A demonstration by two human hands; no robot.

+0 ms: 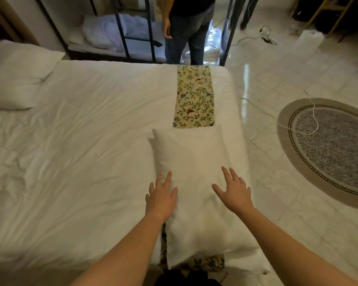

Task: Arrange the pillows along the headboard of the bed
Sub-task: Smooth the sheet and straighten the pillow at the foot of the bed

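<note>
A white pillow [194,153] lies lengthwise on the floral bed runner [194,96] near the right edge of the white bed [81,151]. A second pillow seems to lie under it, with only a corner showing at its upper left. My left hand [161,195] rests with fingers spread on the pillow's left side. My right hand [234,190] hovers or rests open on its right side. Neither hand grips anything. Another white pillow [19,75] lies at the far left end of the bed.
A person in dark trousers [186,34] stands at the far side of the bed, before a black metal bunk frame [132,34] with white bedding. An oval rug [329,149] and a white cable [277,118] lie on the tiled floor to the right.
</note>
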